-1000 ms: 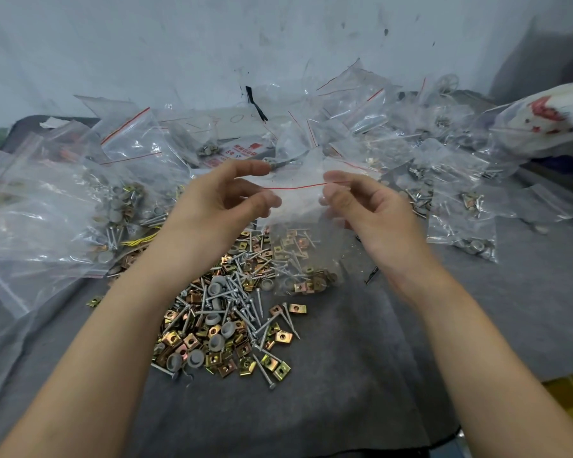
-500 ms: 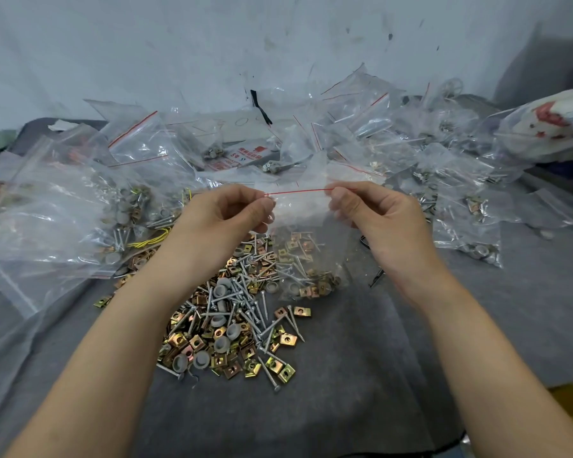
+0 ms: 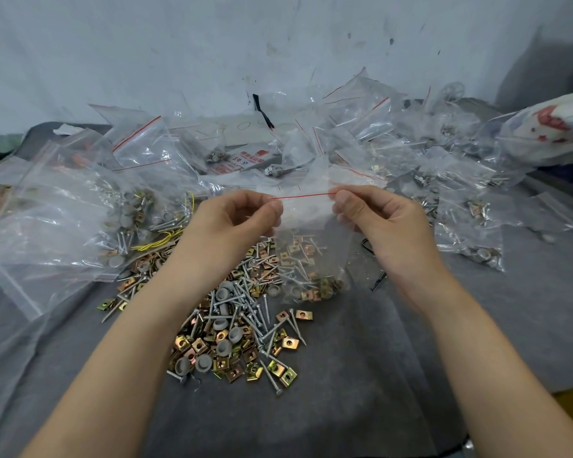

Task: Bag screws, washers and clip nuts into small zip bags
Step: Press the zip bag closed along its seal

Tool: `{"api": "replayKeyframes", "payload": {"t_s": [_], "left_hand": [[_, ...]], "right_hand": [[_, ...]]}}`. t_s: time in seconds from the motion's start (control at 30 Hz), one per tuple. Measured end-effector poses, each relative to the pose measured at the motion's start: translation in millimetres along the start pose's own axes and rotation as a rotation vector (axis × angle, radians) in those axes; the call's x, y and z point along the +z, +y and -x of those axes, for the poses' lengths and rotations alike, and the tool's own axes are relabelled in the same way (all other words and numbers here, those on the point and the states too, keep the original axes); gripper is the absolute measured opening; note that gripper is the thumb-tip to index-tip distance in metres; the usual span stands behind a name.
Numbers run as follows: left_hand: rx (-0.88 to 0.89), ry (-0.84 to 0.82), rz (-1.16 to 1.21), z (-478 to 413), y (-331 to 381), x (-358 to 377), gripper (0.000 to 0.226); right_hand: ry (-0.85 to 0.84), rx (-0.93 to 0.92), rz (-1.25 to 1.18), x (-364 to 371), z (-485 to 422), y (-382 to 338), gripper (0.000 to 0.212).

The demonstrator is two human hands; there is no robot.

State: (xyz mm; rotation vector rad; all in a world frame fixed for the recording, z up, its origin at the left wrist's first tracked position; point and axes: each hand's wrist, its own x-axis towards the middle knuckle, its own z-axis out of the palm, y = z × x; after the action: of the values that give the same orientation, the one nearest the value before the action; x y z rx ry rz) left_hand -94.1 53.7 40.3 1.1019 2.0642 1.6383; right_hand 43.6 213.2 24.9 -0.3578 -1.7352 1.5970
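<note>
Fingers (image 3: 274, 211) of L hand (image 3: 235, 223) and R hand (image 3: 381, 223) each pinch one end of the small zip bag (image 3: 311, 249), mid-frame, at its red seal line (image 3: 301, 196). Pulled taut, I'd say, so the zip can be pressed closed. Bag hangs w/ screws (image 3: 300, 280) and clip nuts (image 3: 325, 289) at its bottom, above the loose pile (image 3: 245, 328). Grey-cloth table (image 3: 361, 401). Filled bags (image 3: 450, 200) upper right, scuffed white wall (image 3: 212, 44) behind.
</note>
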Motion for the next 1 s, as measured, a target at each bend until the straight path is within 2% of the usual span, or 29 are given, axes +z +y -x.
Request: {"api": "replayKeyframes", "payload": {"t_s": [0.17,0.33,0.5,1.0], "left_hand": [[0.030,-0.014,-0.019,0.6,-0.9,3.0,0.015],[0.037,-0.022,-0.011,2.0,-0.3,2.3,0.024],[0.035,0.000,-0.021,2.6,1.7,7.4,0.011],[0.035,-0.024,-0.028,4.3,7.8,11.6,0.012]], "right_hand": [[-0.003,0.006,-0.003,1.0,0.5,-0.5,0.009],[-0.010,0.000,0.002,0.7,1.1,-1.7,0.009],[-0.011,0.000,0.002,1.1,1.3,-2.3,0.011],[-0.034,-0.006,0.012,2.1,0.8,-0.9,0.013]]}}
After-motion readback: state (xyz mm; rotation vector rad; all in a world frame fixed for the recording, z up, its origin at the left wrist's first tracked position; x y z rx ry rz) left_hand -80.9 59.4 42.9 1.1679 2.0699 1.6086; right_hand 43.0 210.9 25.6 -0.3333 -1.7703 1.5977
